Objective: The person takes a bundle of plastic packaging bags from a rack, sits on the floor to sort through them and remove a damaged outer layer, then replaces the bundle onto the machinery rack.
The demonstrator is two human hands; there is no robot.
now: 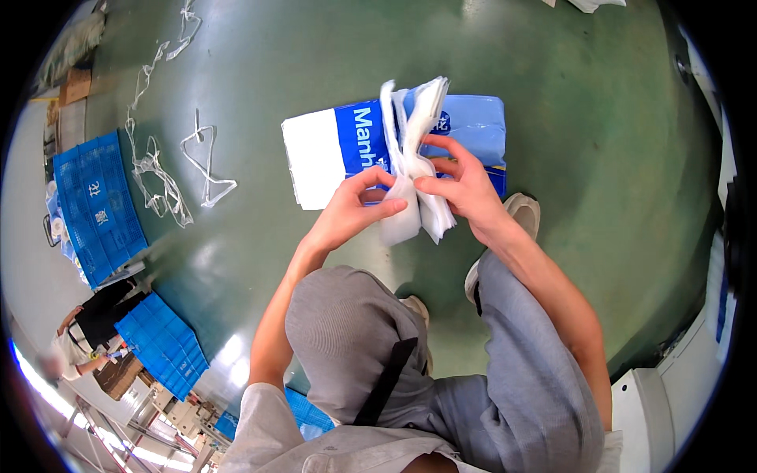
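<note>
In front of me stands a gathered bunch of thin white sheets (424, 110), pinched in at its middle and fanned out at both ends. My left hand (351, 211) has its thumb and fingers closed on the near left side of it. From the right, my right hand (471, 188) grips the bunch near its middle, the fingers reaching along the far side. Under the bunch, on the floor, lies a flat printed plastic pack (315, 154), white at its left end and blue toward the right. The bunch and my hands cover its middle.
Loose white strapping (209, 169) lies tangled on the green floor (268, 47) at the left. Beyond it stand blue crates (98, 209), with a person (79, 339) beside them. My shoe (523, 214) is close to the pack's right end. A white cabinet (643, 410) stands at lower right.
</note>
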